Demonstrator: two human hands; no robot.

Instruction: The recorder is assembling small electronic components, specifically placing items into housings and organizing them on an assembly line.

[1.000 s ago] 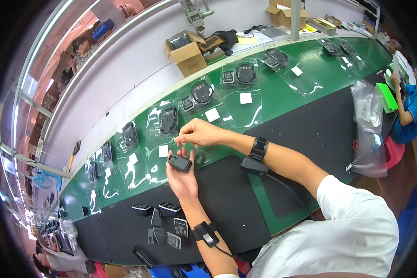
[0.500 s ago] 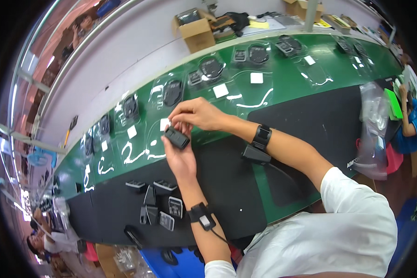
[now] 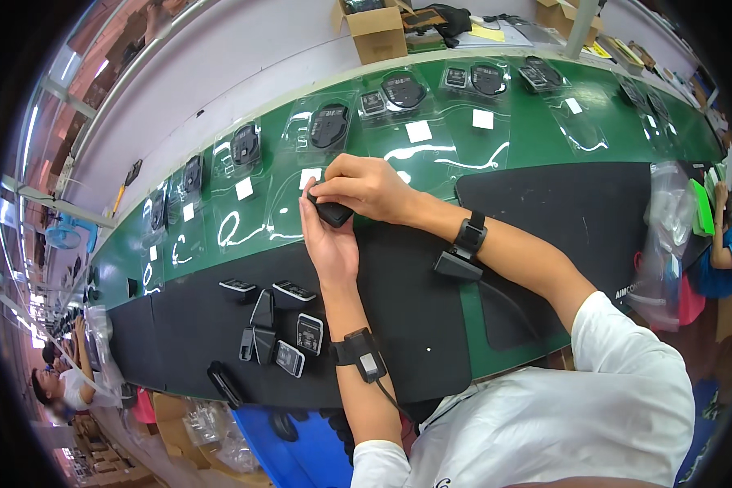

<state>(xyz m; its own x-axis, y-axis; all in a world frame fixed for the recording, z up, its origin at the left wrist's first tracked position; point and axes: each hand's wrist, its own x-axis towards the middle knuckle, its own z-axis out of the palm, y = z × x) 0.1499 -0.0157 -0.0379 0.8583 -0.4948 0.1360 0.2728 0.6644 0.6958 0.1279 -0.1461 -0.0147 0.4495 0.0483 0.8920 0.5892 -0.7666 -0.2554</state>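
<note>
My left hand [image 3: 332, 252], palm up, holds a small black boxy device [image 3: 333, 213] over the mat's far edge. From above, my right hand [image 3: 370, 187] bends its fingers onto the device's far end; the fingertips are pressed together there. Whether they pinch anything small is hidden. Several similar black blocks with grey edges, such as one block [image 3: 309, 333], lie grouped on the black mat [image 3: 407, 325] left of my left forearm. Just beyond my hands rests a white square card [image 3: 310, 178].
Clear plastic packs with black rounded devices [image 3: 330, 126] line the green table [image 3: 366, 159]. A cardboard box [image 3: 378, 37] stands at the back. Clear plastic bags [image 3: 667, 236] lie at right, near another person's arm [image 3: 720, 232]. Another person [image 3: 73, 382] sits far left.
The head view has shifted, so the table items sit further right. My right hand has moved from the device's far edge to cover more of its top, and the device has turned.
</note>
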